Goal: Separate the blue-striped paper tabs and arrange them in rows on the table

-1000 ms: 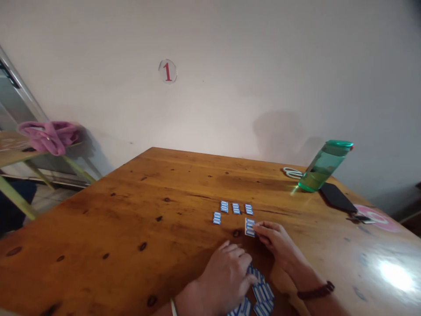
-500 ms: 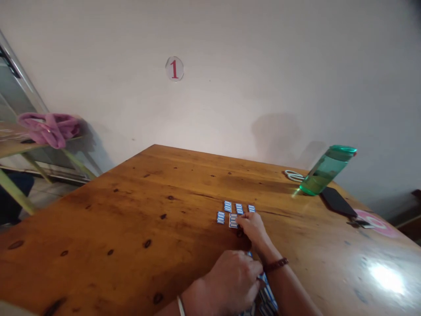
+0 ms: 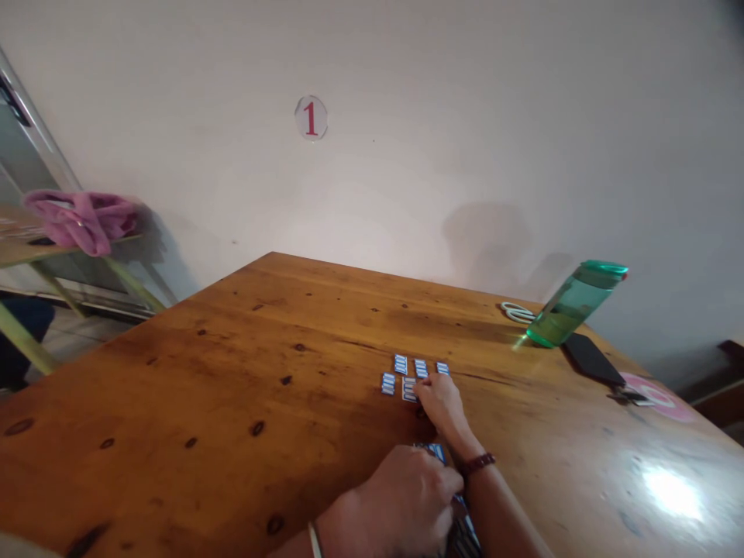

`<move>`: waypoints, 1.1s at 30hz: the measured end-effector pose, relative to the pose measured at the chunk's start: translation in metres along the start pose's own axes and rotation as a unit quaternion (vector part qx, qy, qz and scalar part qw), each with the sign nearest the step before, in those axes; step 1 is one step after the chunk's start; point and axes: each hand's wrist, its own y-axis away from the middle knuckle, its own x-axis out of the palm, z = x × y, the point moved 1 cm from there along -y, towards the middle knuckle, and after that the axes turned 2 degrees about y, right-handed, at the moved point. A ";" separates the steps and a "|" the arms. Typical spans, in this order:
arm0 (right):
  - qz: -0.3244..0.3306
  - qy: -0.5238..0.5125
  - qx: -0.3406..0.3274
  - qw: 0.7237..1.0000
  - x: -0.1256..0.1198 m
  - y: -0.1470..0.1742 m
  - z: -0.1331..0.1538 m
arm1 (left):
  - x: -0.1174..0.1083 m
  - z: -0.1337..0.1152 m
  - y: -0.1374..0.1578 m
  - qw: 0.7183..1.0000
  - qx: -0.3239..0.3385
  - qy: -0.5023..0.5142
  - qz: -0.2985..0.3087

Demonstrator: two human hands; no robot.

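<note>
Small flat pieces with blue and white stripes lie in two short rows on the wooden table (image 3: 325, 418). The back row holds a left piece (image 3: 401, 363), a middle piece (image 3: 421, 368) and a right piece (image 3: 442, 367). In the front row are one striped piece (image 3: 388, 384) and a greyer striped piece (image 3: 409, 389). My right hand (image 3: 442, 401) is closed, its fingertips pinching at the greyer piece's right edge. Nearer me, my left hand (image 3: 407, 496) is closed on more blue-and-white striped material (image 3: 433, 451), which shows past its fingers and is mostly hidden.
A green bottle (image 3: 575, 304) stands at the back right beside a coiled white cable (image 3: 516, 312). Close by lie a black phone (image 3: 593, 359), keys (image 3: 631, 397) and a pink round mat (image 3: 666, 399). A pink fluffy item (image 3: 84, 221) rests on another table at left.
The camera view has shifted slightly. More of the striped material shows beyond my left hand's fingers. My right hand stays at the greyer front piece.
</note>
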 end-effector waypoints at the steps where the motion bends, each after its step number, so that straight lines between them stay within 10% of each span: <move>1: -0.004 0.006 0.002 1.000 0.000 0.000 0.001 | 0.001 0.001 0.000 1.000 0.001 -0.003 -0.001; 33: -0.058 0.056 0.007 0.997 0.000 0.010 0.012 | -0.023 -0.001 0.003 0.999 -0.013 0.044 0.005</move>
